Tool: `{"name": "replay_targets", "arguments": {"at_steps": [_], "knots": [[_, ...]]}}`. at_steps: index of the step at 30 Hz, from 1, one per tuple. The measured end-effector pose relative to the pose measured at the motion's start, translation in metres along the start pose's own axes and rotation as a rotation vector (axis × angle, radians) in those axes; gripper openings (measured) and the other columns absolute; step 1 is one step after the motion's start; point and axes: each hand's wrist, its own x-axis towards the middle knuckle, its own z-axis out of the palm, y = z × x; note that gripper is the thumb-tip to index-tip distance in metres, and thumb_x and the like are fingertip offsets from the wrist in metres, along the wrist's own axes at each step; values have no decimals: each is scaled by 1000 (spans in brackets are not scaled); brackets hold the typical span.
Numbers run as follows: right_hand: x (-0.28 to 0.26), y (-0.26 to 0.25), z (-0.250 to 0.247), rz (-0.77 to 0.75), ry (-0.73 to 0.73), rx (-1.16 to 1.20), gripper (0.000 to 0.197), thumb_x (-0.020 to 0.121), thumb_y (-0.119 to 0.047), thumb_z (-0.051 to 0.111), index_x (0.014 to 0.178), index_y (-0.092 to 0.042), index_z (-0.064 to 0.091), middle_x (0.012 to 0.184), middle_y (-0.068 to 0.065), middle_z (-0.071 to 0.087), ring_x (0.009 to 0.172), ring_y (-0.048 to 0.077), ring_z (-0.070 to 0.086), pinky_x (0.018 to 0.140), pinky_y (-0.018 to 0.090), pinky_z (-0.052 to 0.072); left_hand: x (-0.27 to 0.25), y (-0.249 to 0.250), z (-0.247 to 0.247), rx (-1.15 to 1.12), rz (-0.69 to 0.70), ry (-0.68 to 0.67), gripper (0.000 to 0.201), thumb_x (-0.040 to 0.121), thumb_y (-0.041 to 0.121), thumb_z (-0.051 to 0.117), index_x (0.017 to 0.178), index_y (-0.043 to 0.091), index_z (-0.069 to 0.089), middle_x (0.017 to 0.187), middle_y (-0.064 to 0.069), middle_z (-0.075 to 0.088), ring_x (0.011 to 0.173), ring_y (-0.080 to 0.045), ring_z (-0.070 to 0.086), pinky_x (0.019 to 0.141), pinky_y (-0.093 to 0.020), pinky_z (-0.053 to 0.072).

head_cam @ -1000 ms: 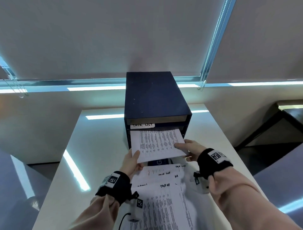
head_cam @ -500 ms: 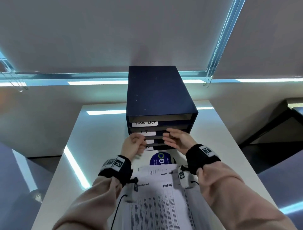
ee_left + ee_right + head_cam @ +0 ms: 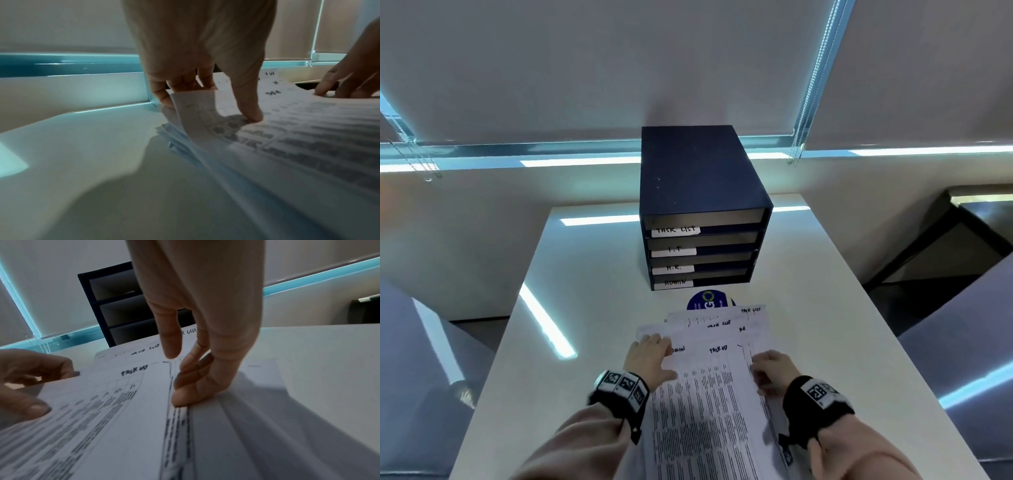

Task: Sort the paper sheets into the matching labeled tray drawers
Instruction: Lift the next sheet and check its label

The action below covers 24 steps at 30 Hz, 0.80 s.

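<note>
here the left hand (image 3: 650,356) pinches the top sheet (image 3: 709,394), headed "task list", at the left edge of the stack (image 3: 722,325) on the bench (image 3: 585,308); the right hand (image 3: 774,371) lies released on its right edge. farther off, the drawers (image 3: 705,253) read "task list", "i.t", "h.r.", "admin".

Lighting: dim, cool room; cyan daylight enters as thin strips under the lowered blinds (image 3: 517,68). Glare: bright streaks on the glossy white table (image 3: 544,322). Shadows: soft, falling toward the camera from the left hand (image 3: 197,48) and paper stack (image 3: 287,146). Blur: printed text smeared in both wrist views (handwritten headings barely legible). Distortion: wide-angle bending at edges.
</note>
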Motion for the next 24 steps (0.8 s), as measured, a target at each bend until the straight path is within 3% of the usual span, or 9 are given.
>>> {"name": "replay_targets", "arguments": {"at_steps": [5, 8, 10, 11, 12, 13, 14, 17, 24], "knots": [[-27, -3, -6, -96, -63, -111, 35, 79, 2, 71, 107, -5, 51, 88, 11, 56, 66, 23, 54, 52, 25, 43, -15, 15, -30, -471, 74, 25, 16, 82, 29, 68, 90, 15, 67, 86, 3, 64, 77, -12, 62, 67, -19, 41], [-40, -2, -13, -109, -141, -63, 31, 78, -12, 76, 95, -4, 52, 70, 7, 53, 54, 16, 47, 50, 23, 34, -26, 20, -65, -880, 78, 114, 11, 80, 21, 73, 87, 13, 70, 83, 1, 67, 49, 4, 53, 51, -14, 41], [-43, -2, -16, -114, -175, 1, 49, 79, -27, 76, 117, -9, 51, 93, 19, 65, 70, 27, 59, 61, 24, 36, -27, 16, -81, -1090, 52, 202, 20, 79, 18, 75, 97, 14, 70, 97, 1, 67, 66, 7, 61, 62, -14, 48], [-51, -5, -17, -127, -175, 55, 64, 82, -29, 73, 136, -11, 42, 121, 31, 59, 117, 46, 48, 69, 27, 40, -26, 12, -87, -1202, 27, 246, 23, 78, 19, 75, 101, 16, 69, 106, -2, 67, 84, -3, 66, 75, -24, 53], [-57, -10, -18, -150, -184, 126, 73, 87, -26, 68, 146, -10, 30, 140, 32, 43, 101, 16, 18, 80, 34, 45, -24, 9, -91, -1319, -12, 261, 25, 80, 18, 74, 105, 17, 68, 113, -9, 66, 95, -18, 67, 84, -37, 55], [-62, -15, -18, -187, -193, 183, 70, 91, -20, 63, 149, -7, 25, 145, 27, 37, 135, 40, 23, 93, 40, 44, -23, 6, -93, -1448, -42, 258, 25, 84, 13, 69, 108, 16, 66, 113, -17, 65, 96, -29, 67, 85, -45, 55], [-63, -18, -18, -216, -214, 221, 61, 94, -12, 58, 146, -3, 29, 142, 22, 45, 126, 39, 47, 100, 42, 41, -22, 4, -95, -1541, -63, 243, 25, 88, 7, 62, 112, 14, 63, 110, -22, 65, 91, -34, 66, 83, -47, 56], [-75, -28, -17, -332, -294, 240, 34, 94, -4, 53, 128, 3, 52, 112, 18, 69, 97, 32, 66, 86, 40, 52, -18, 3, -98, -1595, -96, 262, 27, 95, 3, 49, 119, 13, 58, 100, -22, 66, 83, -32, 65, 80, -42, 56], [-78, -29, -17, -366, -284, 251, 17, 92, -4, 55, 108, -5, 63, 92, 16, 74, 70, 23, 70, 69, 33, 56, -12, 3, -101, -1571, -115, 297, 24, 95, 6, 51, 113, 18, 62, 96, -25, 68, 79, -31, 66, 86, -47, 52]]}}
